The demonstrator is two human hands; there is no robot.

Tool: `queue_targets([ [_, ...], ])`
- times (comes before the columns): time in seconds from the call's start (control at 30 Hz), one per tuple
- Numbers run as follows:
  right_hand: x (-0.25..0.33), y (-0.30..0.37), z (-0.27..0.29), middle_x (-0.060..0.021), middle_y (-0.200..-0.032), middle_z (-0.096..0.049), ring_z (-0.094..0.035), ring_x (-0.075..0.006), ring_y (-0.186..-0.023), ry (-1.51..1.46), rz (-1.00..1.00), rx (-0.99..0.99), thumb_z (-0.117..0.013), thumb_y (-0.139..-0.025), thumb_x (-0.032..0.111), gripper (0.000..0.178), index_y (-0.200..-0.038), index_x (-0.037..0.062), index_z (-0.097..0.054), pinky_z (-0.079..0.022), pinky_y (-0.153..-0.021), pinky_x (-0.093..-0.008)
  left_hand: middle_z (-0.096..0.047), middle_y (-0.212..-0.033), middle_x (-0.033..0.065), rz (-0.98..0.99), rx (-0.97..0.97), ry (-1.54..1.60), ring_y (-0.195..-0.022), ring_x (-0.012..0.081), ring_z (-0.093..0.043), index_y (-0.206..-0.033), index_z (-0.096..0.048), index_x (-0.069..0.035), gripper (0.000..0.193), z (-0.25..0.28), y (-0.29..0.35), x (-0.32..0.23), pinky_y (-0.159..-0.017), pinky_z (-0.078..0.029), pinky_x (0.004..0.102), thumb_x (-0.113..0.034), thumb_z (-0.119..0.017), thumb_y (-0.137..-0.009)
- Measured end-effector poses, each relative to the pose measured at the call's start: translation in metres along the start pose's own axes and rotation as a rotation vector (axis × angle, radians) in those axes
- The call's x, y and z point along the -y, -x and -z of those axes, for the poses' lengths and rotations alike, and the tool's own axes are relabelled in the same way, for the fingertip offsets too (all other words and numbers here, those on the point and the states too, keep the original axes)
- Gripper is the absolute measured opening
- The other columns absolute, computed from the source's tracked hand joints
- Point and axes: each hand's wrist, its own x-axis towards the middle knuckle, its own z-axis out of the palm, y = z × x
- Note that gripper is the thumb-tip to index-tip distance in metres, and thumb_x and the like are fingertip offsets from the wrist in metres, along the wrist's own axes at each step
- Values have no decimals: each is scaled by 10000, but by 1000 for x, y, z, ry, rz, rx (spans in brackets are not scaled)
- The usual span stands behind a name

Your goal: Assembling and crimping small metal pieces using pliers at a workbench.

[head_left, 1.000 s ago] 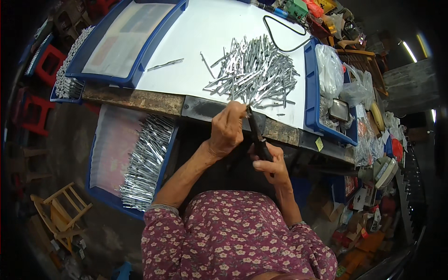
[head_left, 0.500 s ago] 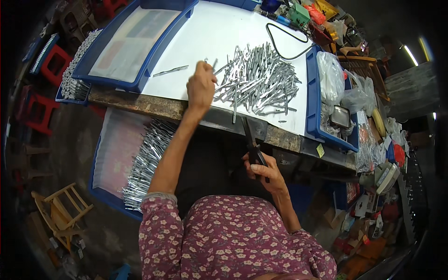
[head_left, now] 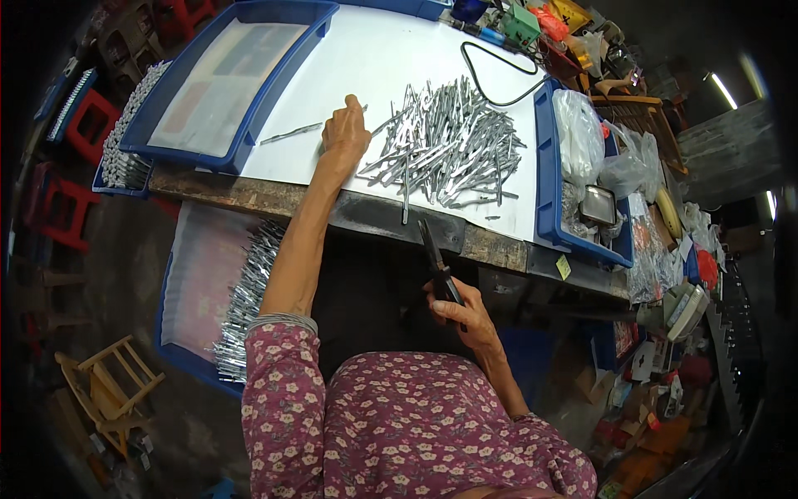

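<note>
Slim, silver-grey metal strips (head_left: 449, 145) lie heaped on the white-covered workbench (head_left: 374, 54), near its front edge; a lone strip (head_left: 287, 134) lies farther left. Each looks light, stiff and slippery, its ends possibly sharp; mid-length seems the surest hold. Left hand (head_left: 345, 131): fingers curled, between lone strip and heap; from where I stand, I cannot tell whether it grips anything. Right hand (head_left: 461, 312): closed round a black-handled, narrow-nosed dark hand tool (head_left: 432, 254), before the front edge. Flanking: a blue plastic lined tray (head_left: 247, 141), front-left; a blue plastic bag-filled tray (head_left: 545, 179), right.
</note>
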Motion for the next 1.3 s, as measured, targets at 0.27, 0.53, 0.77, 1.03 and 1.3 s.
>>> queue_targets([
  [0.27,11,-4,-1,-2,-705,-468,-420,-75,-602,199,95,-43,-662,-726,288,440,-1008,-21,-525,-338,-536,-220,-593,-719,146,-23,-177,497,-588,198,-575,-865,-550,67,205,6,15,42,-514,-453,294,-81,-588,-728],
  [0.53,28,-22,-9,-35,-800,-507,-481,-119,-712,722,436,-343,-708,-700,185,452,-1056,-6,-505,-403,-649,-252,-555,-702,16,148,442,1576,-518,41,-435,-873,-573,29,125,23,89,-2,-401,-296,157,-68,-582,-795],
  [0.77,28,-31,-12,-152,-850,-493,-514,-294,-730,1051,772,-504,-716,-647,83,500,-1071,-9,-467,-425,-654,-341,-563,-751,24,218,566,1875,-512,35,-412,-931,-546,14,123,22,124,-26,-401,-290,156,-80,-532,-853],
  [1.03,23,-31,-9,-162,-824,-484,-511,-325,-714,1183,857,-587,-708,-645,64,479,-1054,-11,-469,-422,-618,-363,-518,-727,-7,266,587,1956,-511,36,-395,-943,-538,-22,104,18,135,-33,-405,-279,168,-68,-537,-850],
  [1.3,12,-28,-5,-133,-796,-496,-513,-272,-688,1029,755,-520,-706,-657,77,431,-1016,-17,-486,-410,-603,-335,-461,-651,-25,236,499,1887,-496,29,-376,-869,-516,-30,58,18,145,-47,-399,-262,162,-70,-553,-849],
])
